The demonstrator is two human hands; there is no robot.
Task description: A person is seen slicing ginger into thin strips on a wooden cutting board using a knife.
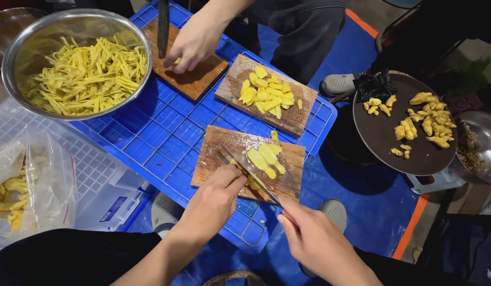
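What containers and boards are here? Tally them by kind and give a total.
Wooden cutting boards: 3 (near board, middle board, far board)
Steel bowls: 2 (large bowl, right bowl)
Dark round tray: 1
Clear plastic bag: 1
Total: 7

The left hand (216,204) covers the yellow piece (251,183) it pins down, so only a sliver shows past its fingertips. The knife (249,173) has its handle buried inside the right hand (315,242), and its blade is blurred. Both forearms run off the bottom edge. Farther from the hands, another person's hand (195,42) hides most of what it presses, and the second knife (163,27) beside it is cut off by the top edge. The metal bowl (481,151) to the right is clipped by the right edge; its contents are too small to tell.
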